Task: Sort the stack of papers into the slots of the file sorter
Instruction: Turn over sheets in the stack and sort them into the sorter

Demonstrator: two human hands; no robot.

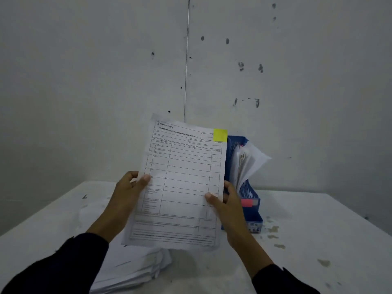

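Both the left hand (129,187) and right hand (228,203) pinch a yellow-tagged form (182,183) upright above the table (318,230), some papers already standing in the blue file sorter (249,194), a thick stack (135,270) seemingly unsorted.

Office corner: blue file sorter (250,194), forms, marked white wall (84,81).

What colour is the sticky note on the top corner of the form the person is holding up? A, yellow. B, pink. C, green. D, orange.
A: a yellow sticky note sits at the top right corner of the printed form, which the left hand and right hand hold up by its side edges in front of the blue file sorter.
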